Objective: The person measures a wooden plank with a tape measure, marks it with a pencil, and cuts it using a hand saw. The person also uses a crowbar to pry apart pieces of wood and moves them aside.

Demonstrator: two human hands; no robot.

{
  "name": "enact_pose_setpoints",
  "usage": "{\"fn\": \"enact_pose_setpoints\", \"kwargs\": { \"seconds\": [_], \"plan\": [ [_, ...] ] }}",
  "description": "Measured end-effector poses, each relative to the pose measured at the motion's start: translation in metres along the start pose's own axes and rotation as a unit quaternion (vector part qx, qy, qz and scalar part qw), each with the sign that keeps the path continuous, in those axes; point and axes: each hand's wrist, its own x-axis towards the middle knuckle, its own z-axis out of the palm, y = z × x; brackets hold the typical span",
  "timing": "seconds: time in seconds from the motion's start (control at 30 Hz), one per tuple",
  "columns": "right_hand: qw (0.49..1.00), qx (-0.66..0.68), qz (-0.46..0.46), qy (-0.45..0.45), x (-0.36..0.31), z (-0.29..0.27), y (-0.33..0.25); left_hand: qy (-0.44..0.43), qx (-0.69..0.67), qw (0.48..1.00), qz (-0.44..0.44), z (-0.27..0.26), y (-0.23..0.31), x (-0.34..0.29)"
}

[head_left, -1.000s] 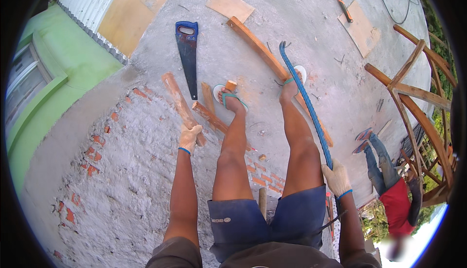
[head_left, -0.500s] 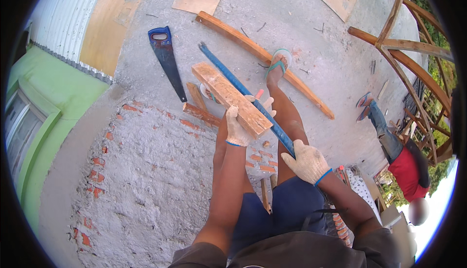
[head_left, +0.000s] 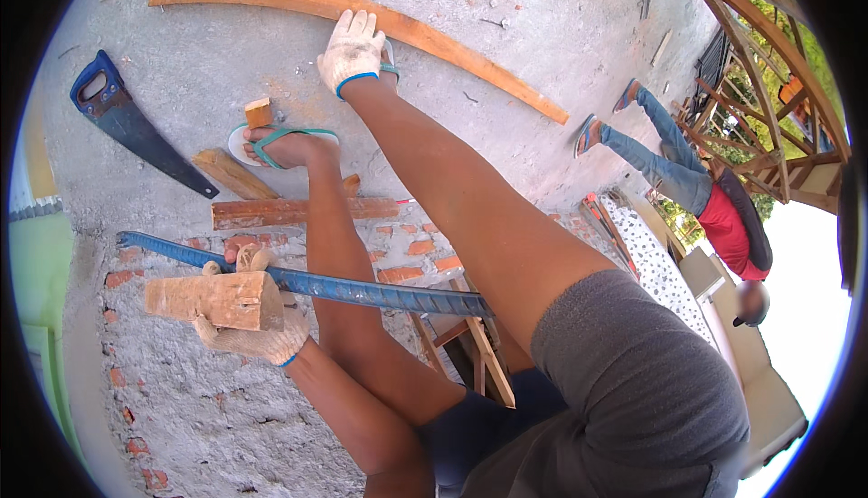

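My left hand (head_left: 258,340), in a whitish knit glove, is closed around a short wooden block (head_left: 203,301) and a blue crowbar (head_left: 380,293). Both lie across the hand, with the crowbar behind the block and its right end passing beside my leg. My right hand (head_left: 351,51), gloved too, reaches far forward to a long wooden beam (head_left: 452,49) on the ground. Its fingers are stretched out and rest on the beam's near edge, just above my sandalled right foot.
A blue-handled handsaw (head_left: 145,132) lies on the concrete at the left. Wood offcuts (head_left: 237,175) and a reddish timber piece (head_left: 298,212) lie around my left foot. Behind the right side, another person (head_left: 696,173) stands near a wooden frame (head_left: 746,46).
My right hand has let go of the crowbar and moved forward onto the long beam. My left hand now holds crowbar and block together, lower and farther left. The view has shifted.
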Motion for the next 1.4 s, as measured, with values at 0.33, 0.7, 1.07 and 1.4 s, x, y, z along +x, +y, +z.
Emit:
{"fn": "enact_pose_setpoints", "kwargs": {
  "seconds": [0.33, 0.7, 1.07, 1.4],
  "plan": [
    [0.994, -0.011, -0.001, 0.109, 0.066, -0.003, 0.021, -0.016, -0.065, 0.995, -0.073, -0.004, 0.03, 0.018],
    [0.964, -0.02, -0.197, -0.176, 0.096, -0.054, 0.049, 0.064, 0.064, 0.995, -0.051, -0.02, 0.016, 0.013],
    [0.993, 0.016, -0.049, -0.105, 0.083, -0.045, 0.015, 0.078, 0.012, 0.995, -0.062, -0.047, 0.014, 0.021],
    [0.748, 0.138, -0.249, -0.599, -0.2, -0.267, -0.043, 0.025, -0.206, 0.966, -0.156, -0.036, -0.002, 0.029]
  ]
}}
